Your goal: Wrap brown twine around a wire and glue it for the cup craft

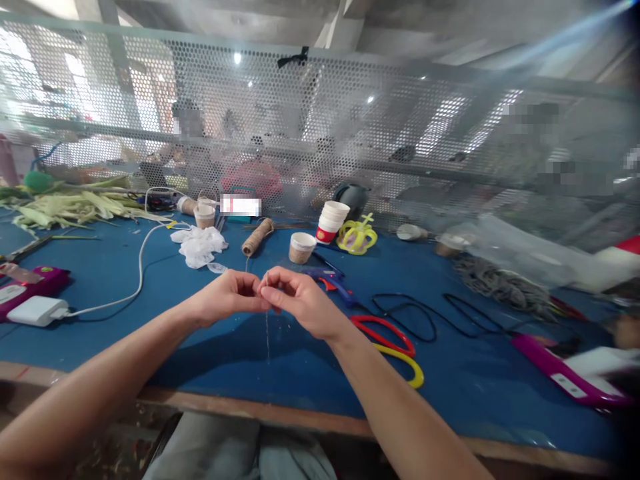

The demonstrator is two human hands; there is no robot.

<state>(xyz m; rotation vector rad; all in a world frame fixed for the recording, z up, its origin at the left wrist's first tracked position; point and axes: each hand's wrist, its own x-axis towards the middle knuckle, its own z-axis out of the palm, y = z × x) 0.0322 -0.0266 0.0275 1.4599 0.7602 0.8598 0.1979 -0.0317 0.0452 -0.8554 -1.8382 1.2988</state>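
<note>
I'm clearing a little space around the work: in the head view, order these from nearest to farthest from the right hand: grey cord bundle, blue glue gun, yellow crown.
From the right hand:
1. Blue glue gun: just beyond, to its right.
2. Yellow crown: farther back, also right.
3. Grey cord bundle: well off right.
</note>
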